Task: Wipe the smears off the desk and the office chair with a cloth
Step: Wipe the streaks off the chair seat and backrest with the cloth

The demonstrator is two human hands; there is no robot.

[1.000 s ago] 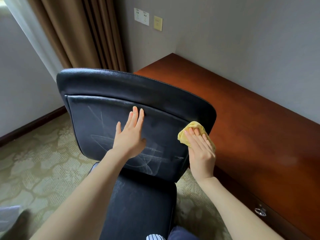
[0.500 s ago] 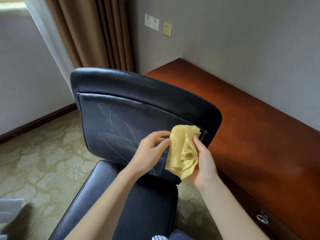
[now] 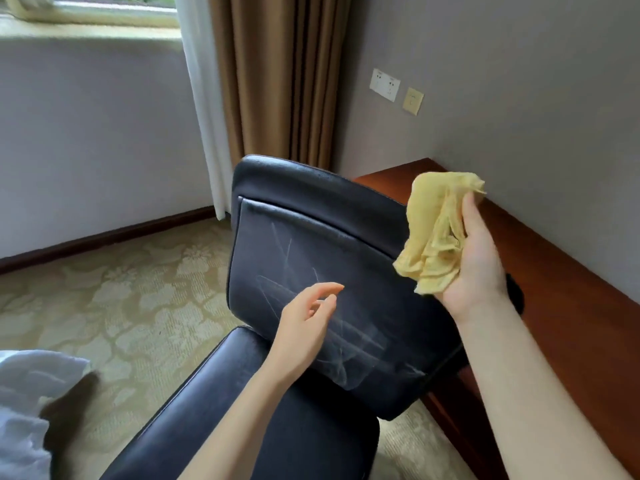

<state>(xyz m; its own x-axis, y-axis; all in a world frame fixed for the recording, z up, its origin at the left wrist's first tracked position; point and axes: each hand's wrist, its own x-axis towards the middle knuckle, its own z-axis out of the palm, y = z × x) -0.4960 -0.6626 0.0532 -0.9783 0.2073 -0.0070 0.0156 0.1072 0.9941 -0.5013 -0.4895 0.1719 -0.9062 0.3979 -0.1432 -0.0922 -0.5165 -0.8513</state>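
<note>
The patterned green carpet (image 3: 121, 306) fills the near and left of your view, and grey walls (image 3: 519, 98) meet in the far corner behind a brown curtain (image 3: 277, 81); the red-brown desk (image 3: 554, 289) runs along the right wall from that corner towards you, its top bare where it shows; the black office chair (image 3: 277, 427) stands just left of the desk, its backrest turned to face you and its right edge close against the desk front; a heap of white fabric (image 3: 24, 393) lies at the near left edge; your right hand (image 3: 478, 265) is raised above the desk edge, to the right of the backrest, fingers and thumb curled round the yellow cloth (image 3: 436, 237), which is bunched in loose folds and clear of both chair and desk; your left hand (image 3: 308, 320) hovers low in front of the backrest, fingers loosely bent and holding nothing, and you cannot tell from here whether the fingertips touch the leather; pale smears (image 3: 346, 344) cross the backrest as thin crossing lines from its upper middle down to the lower right; a white socket plate (image 3: 384, 84) and a small yellowish plate (image 3: 412, 101) sit side by side on the far wall above the desk.
</note>
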